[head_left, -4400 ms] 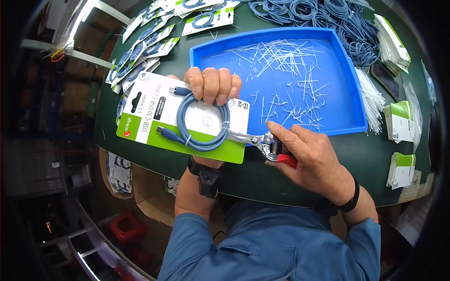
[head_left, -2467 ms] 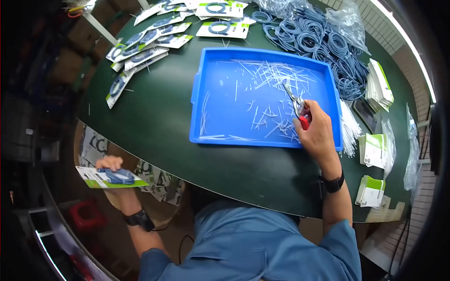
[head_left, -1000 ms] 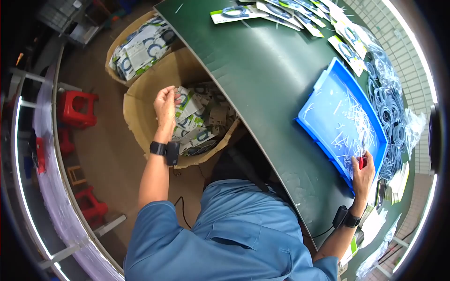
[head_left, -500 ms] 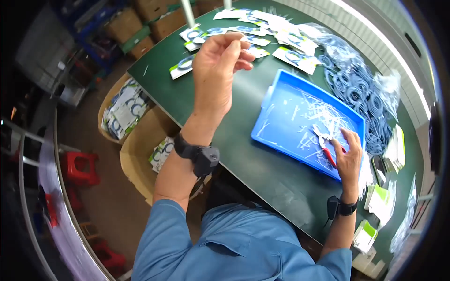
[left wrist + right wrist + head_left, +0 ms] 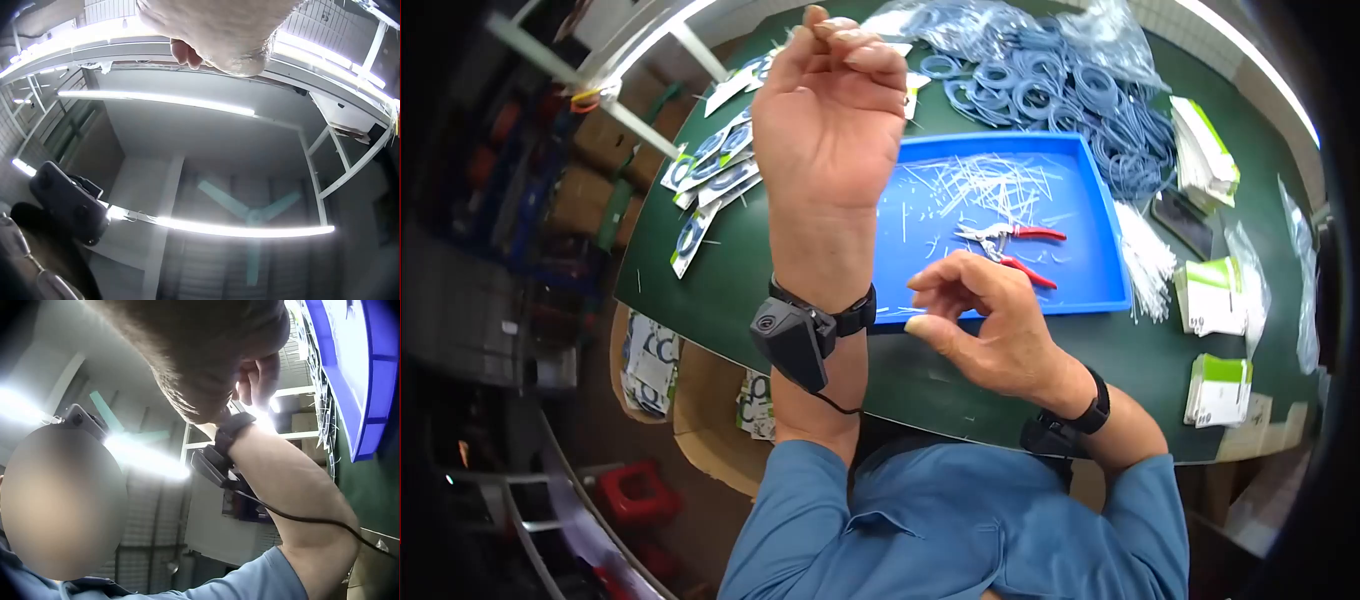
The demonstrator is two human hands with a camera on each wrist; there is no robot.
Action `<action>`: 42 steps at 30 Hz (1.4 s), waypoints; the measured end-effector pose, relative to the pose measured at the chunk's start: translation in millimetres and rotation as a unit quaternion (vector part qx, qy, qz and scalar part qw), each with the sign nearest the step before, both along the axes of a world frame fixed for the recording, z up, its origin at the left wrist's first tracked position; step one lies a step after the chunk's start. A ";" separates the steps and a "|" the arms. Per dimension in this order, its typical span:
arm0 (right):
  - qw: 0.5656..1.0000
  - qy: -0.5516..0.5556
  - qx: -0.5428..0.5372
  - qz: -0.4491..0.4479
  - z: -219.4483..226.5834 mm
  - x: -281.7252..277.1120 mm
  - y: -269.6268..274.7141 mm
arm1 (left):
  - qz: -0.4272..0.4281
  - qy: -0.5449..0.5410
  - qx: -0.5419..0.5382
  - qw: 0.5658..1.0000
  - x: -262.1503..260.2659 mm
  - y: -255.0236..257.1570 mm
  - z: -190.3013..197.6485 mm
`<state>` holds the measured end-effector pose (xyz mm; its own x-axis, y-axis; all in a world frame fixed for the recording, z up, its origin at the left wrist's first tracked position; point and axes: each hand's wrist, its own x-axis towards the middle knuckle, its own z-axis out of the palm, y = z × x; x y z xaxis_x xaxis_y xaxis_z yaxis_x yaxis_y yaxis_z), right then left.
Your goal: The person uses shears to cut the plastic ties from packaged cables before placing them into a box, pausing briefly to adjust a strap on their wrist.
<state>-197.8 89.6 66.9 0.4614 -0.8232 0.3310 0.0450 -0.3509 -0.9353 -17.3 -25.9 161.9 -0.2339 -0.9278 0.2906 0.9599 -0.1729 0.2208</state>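
Observation:
My left hand [image 5: 830,130] is raised in front of me, palm toward the head view, fingers loosely bent with nothing seen in them. Its forearm covers the left end of the blue tray [image 5: 1108,285]. My right hand [image 5: 1000,330] hovers over the tray's front edge, thumb and fingers loosely curved around an empty gap. Red-handled cutters [image 5: 1002,232] lie in the tray, jaws pointing left, beside a heap of thin white cable ties [image 5: 1000,185]. In the left wrist view, only the heel and some fingertips of the left hand [image 5: 219,31] show.
Carded cables [image 5: 718,165] spread over the green table [image 5: 930,395] at the left. Coiled blue cables [image 5: 1050,85] pile up behind the tray. Card stacks [image 5: 1215,300], a phone [image 5: 1182,222] and white ties [image 5: 1145,262] lie at right. Cartons [image 5: 712,420] stand below the left edge.
My left hand has carried the carded cable to the carton, let it go and come back up. The right hand has released the cutters in the tray and drawn back toward me.

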 end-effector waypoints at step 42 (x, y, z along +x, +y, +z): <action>0.968 -0.164 0.156 0.106 -0.8 -7.8 -6.3 | 0.349 -0.209 -0.196 0.892 -5.1 -7.0 5.8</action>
